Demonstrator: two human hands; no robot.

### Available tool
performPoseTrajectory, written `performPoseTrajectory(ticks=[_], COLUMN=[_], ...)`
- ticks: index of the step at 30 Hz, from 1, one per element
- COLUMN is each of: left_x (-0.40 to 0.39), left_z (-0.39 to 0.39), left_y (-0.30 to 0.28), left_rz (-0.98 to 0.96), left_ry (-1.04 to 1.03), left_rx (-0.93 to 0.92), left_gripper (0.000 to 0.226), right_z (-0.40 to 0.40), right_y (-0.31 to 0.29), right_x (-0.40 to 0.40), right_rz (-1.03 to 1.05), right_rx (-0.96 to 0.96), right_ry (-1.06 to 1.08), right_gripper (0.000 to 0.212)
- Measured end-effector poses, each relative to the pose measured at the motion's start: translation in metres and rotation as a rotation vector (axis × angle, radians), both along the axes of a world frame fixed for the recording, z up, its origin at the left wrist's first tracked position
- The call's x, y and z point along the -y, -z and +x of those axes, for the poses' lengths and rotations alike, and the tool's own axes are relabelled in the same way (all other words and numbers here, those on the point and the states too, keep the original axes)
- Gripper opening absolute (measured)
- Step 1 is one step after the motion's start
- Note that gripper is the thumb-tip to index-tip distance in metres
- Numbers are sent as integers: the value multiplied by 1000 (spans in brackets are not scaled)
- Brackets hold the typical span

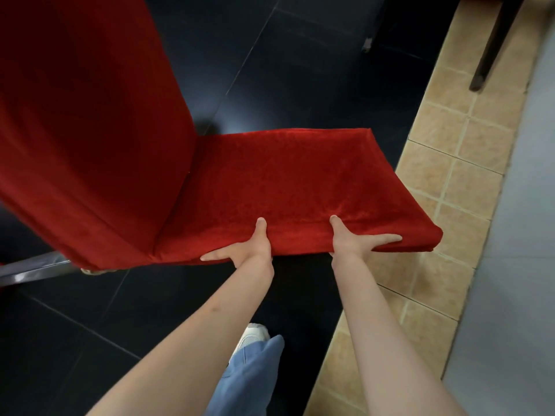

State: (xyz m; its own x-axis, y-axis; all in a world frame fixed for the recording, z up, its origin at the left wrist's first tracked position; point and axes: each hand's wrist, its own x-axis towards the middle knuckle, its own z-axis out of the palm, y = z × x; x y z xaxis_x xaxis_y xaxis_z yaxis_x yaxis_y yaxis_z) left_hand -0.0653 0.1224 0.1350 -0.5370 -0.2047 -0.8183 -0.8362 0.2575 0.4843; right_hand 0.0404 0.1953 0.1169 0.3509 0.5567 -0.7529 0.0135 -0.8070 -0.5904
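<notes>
A chair in a red velvet cover fills the left and middle: its tall back (90, 121) at left, its flat seat (279, 181) stretching right. Both hands hold the seat's near side edge. My left hand (246, 249) has its thumb on top of the seat and its forefinger laid along the edge. My right hand (357, 240) grips the same edge further right, thumb on top, forefinger pointing at the front corner. The other fingers of both hands are hidden under the seat.
Glossy black floor tiles (300, 70) lie under the chair. A beige tile strip (444, 187) and a grey floor (516, 265) run along the right. A dark furniture leg (486, 52) stands at top right. A metal chair leg (33, 270) shows at left. Below are my jeans leg (249, 373) and white shoe (255, 333).
</notes>
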Motion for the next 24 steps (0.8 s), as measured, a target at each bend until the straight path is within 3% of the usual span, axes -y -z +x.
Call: performPoseTrajectory(ticks=[5, 10, 16, 20, 24], left_x=[-10, -25, -50, -68, -88], left_z=[-9, -28, -50, -58, -73], left_y=[-23, -41, -62, -71, -88], left_rz=[-35, -15, -16, -39, -20], left_ry=[8, -47, -37, -26, -53], left_rx=[59, 165, 172, 83, 106], left_gripper=[132, 119, 127, 141, 131], right_z=[-5, -16, -33, -40, -55], right_y=[-16, -37, -64, -80, -99], right_x=[-10, -26, -45, -64, -90], right_rz=[-76, -116, -103, -77, -120], right_rx=[44, 62, 127, 132, 125], right_ry=[-24, -39, -116, -239, -259], right_gripper=[133, 134, 135, 132, 130])
